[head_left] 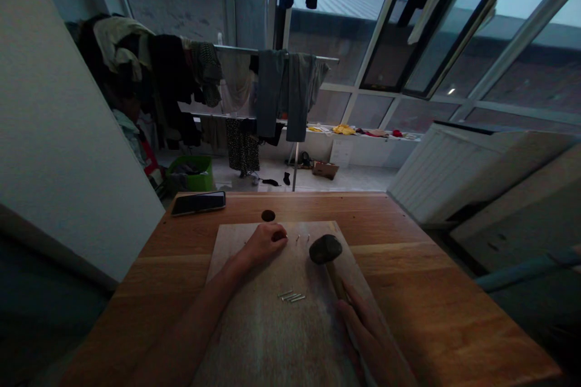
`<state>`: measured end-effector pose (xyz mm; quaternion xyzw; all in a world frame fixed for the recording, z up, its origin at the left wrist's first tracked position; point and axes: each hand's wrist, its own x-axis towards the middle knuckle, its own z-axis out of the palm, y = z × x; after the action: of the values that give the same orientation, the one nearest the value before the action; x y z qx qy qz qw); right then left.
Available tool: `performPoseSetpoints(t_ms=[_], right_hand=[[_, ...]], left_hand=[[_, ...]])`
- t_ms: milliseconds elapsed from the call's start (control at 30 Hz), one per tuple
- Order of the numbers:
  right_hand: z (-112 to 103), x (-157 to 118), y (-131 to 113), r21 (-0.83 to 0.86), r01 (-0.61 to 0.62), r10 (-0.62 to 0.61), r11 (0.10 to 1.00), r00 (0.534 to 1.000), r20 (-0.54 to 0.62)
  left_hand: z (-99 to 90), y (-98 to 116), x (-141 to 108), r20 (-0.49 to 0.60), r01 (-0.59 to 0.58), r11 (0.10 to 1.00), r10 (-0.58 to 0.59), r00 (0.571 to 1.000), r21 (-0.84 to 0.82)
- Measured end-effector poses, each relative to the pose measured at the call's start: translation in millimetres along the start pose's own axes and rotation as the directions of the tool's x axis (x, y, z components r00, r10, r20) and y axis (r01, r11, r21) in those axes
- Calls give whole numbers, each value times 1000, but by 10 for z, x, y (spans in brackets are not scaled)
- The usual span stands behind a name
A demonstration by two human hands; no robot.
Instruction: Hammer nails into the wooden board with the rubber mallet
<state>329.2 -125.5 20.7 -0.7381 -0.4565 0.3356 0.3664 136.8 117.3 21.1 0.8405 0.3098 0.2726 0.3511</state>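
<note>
A light wooden board (263,326) lies on the brown table. My left hand (269,240) is near the board's far edge, its thumb and fingers pinched on a small nail whose tip barely shows. Just right of it, two nails (298,237) stand upright in the board. My right hand (358,314) is wrapped round the wooden handle of a mallet (325,249), and the dark head is over the board's right side. Several loose silver nails (291,296) lie together in the middle of the board, between my hands.
A phone (198,203) lies at the table's (436,290) far left corner. Beyond the board's far edge is a dark round hole (268,215) in the tabletop. Behind the table stand a drying rack with clothes (271,91) and a green basket (195,175).
</note>
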Motion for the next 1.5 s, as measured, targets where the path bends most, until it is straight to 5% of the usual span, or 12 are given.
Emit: performPoseSetpoints(t_ms=[300, 567, 767, 867, 967, 1100, 1300, 1500], right_hand=[[218, 215, -662, 3, 98, -98, 995, 992, 78], [341, 310, -647, 14, 146, -147, 989, 986, 80], [178, 159, -584, 43, 148, -151, 988, 986, 65], [74, 79, -404, -6, 81, -81, 997, 994, 78], [54, 61, -189, -84, -4, 11, 996, 997, 79], [108, 83, -87, -55, 16, -12, 998, 998, 69], [115, 72, -168, -95, 36, -27, 995, 996, 85], [112, 44, -183, -133, -4, 12, 991, 998, 59]], left_hand=[[28, -26, -1, -34, -85, 996, 84, 996, -36], [52, -66, 3, 12, -76, 993, 77, 997, -86], [-118, 74, -45, 30, 32, 999, -32, 999, 5], [-306, 299, -138, 256, 38, 992, -68, 964, 122], [-375, 586, -254, 520, -70, 962, -82, 850, 266], [-223, 889, -368, 582, -158, 894, -131, 803, 419], [-131, 912, -355, 560, -232, 837, -104, 822, 495], [-373, 406, -197, 295, -47, 843, -134, 946, 535]])
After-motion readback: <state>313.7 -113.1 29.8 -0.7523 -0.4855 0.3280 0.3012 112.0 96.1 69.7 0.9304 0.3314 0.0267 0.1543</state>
